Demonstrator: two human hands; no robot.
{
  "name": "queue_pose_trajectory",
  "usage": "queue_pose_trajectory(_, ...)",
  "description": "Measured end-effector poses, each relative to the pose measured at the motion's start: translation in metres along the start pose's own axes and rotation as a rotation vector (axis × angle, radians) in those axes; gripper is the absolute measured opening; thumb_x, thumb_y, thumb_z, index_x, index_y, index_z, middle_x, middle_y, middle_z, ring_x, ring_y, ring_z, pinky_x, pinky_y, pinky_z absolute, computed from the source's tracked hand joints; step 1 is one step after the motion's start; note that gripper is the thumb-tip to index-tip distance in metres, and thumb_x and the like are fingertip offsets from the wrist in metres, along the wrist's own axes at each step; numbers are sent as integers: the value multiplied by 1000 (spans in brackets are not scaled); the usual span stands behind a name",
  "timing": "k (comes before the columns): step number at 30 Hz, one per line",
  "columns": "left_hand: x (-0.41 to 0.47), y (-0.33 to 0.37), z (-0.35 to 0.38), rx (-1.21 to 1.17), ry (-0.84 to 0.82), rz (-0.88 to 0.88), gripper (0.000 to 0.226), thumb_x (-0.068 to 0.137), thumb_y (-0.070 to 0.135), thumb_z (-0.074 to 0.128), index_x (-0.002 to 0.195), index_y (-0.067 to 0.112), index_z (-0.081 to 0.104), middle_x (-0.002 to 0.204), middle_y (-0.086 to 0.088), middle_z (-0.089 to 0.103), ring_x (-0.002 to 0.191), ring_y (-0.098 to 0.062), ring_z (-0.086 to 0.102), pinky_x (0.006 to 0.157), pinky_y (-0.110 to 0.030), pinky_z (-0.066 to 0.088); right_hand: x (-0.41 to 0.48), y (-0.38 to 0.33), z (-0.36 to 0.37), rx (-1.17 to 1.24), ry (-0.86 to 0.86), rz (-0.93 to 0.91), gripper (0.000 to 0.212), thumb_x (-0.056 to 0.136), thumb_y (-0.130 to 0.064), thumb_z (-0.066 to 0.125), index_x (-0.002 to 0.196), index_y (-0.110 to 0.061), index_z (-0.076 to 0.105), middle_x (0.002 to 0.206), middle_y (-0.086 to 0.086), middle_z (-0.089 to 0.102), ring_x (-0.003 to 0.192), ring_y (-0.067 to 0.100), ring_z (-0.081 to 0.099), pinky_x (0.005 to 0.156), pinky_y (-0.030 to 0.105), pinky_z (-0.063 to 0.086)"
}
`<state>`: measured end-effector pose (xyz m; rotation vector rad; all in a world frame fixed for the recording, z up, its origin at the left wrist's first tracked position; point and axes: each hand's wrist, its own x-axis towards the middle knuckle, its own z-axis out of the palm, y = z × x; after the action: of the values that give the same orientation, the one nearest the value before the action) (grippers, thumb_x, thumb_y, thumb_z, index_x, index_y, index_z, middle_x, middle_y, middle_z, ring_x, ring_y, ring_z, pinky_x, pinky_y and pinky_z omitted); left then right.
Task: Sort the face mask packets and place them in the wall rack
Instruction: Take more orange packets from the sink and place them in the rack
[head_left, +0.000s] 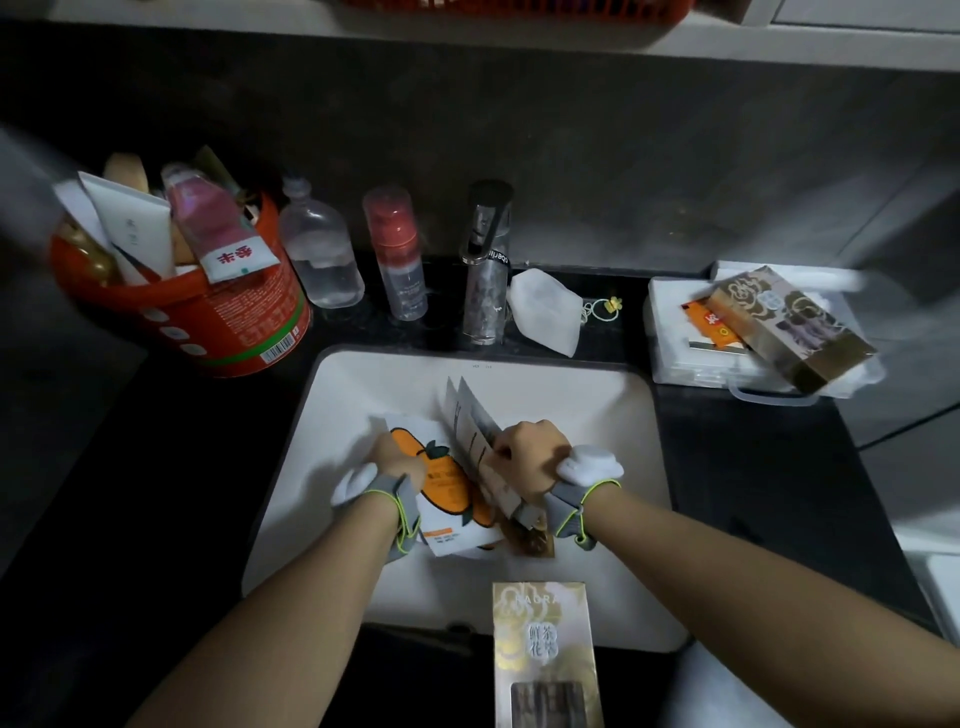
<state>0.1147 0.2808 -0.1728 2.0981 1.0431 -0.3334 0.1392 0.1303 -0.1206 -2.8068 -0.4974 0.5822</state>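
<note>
A dim bathroom worktop (130, 467) seen from above, dark, with a white sink (363, 395) set in its middle. At the far left stands a red bucket (208, 312) crammed with tubes and sachets. To its right, along the back wall, are a clear bottle (322, 254), a pump bottle (397, 254) with a red cap, a chrome tap (485, 265) and a crumpled white cloth (545, 312). Over the sink basin, the left hand (395, 460) grips the left edge of a white packet printed with an orange fruit (447, 488); its fingertips are hidden beneath. Just beside it, the right hand (530, 457) is curled round a fan of pale packets (470, 415) that stand tilted and overlap the fruit-printed one. Both wrists wear grey straps. A tall gold carton (543, 639) lies across the sink's near rim. At the far right a clear plastic box (675, 353) sits on the worktop with another gold carton (789, 322) lying tilted on top.
</note>
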Motion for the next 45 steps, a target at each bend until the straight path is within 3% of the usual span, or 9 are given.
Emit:
queue_pose_trajectory(3,2,0,-27,-32,103,11,21,87,2,54,69,9,46,73,-10,54,93,-35,59,81,-38,46,-2,0,-1,3,-4,-25,29,94,-25,47,101,-6,67,109,15,67,102,33,60,71,27,39)
queue_pose_trajectory(4,-2,0,-36,-13,104,12,7,88,1,53,93,5,53,92,-19,61,103,-37,60,85,-40,48,-3,-1,0,11,21,-21,29,94,-24,46,99,-5,68,107,16,68,100,34,61,70,28,39)
queue_pose_trajectory(6,-3,-2,-50,40,93,-19,61,89,0,49,145,10,27,125,-24,55,113,-40,56,90,-43,49,-5,-5,-1,7,32,-26,27,91,-19,46,99,-8,69,107,15,69,99,34,61,74,29,44)
queue_pose_trajectory(11,-15,1,-80,5,158,56,73,90,0,45,152,15,8,152,-14,31,136,-38,36,109,-43,37,-13,-16,-17,-1,74,-76,33,87,-11,48,111,-19,69,117,8,67,110,29,59,87,29,48)
queue_pose_trajectory(23,-50,32,-109,-522,-37,113,72,91,2,52,151,14,15,155,-8,25,138,-34,31,99,-39,38,-47,-78,-38,171,299,-302,31,87,-20,48,109,-29,69,111,3,71,103,29,62,85,31,48)
queue_pose_trajectory(28,-61,43,-98,-718,-88,172,21,86,-7,50,87,14,53,90,-11,54,76,-25,52,78,-36,44,-64,-69,-39,294,348,-301,32,93,-21,43,119,-27,60,108,7,70,101,31,60,80,33,46)
queue_pose_trajectory(34,-86,64,-72,-937,-159,185,5,89,8,53,91,11,50,80,-14,55,72,-26,57,60,-30,47,-83,-43,-48,459,368,-367,31,92,-13,41,123,-11,44,116,14,64,103,34,57,80,36,45)
queue_pose_trajectory(38,-100,77,-53,-752,-208,221,48,78,-11,59,123,-3,46,111,-28,59,98,-36,62,83,-50,54,-89,-19,-51,456,384,-329,25,90,-15,45,113,-6,46,99,21,68,91,42,61,72,44,48)
queue_pose_trajectory(45,-130,93,-38,-519,-293,400,34,78,-18,60,106,0,56,94,-20,60,86,-28,58,80,-41,50,-96,46,-67,442,446,-198,45,74,-10,62,118,-13,53,121,10,47,113,28,47,92,26,37)
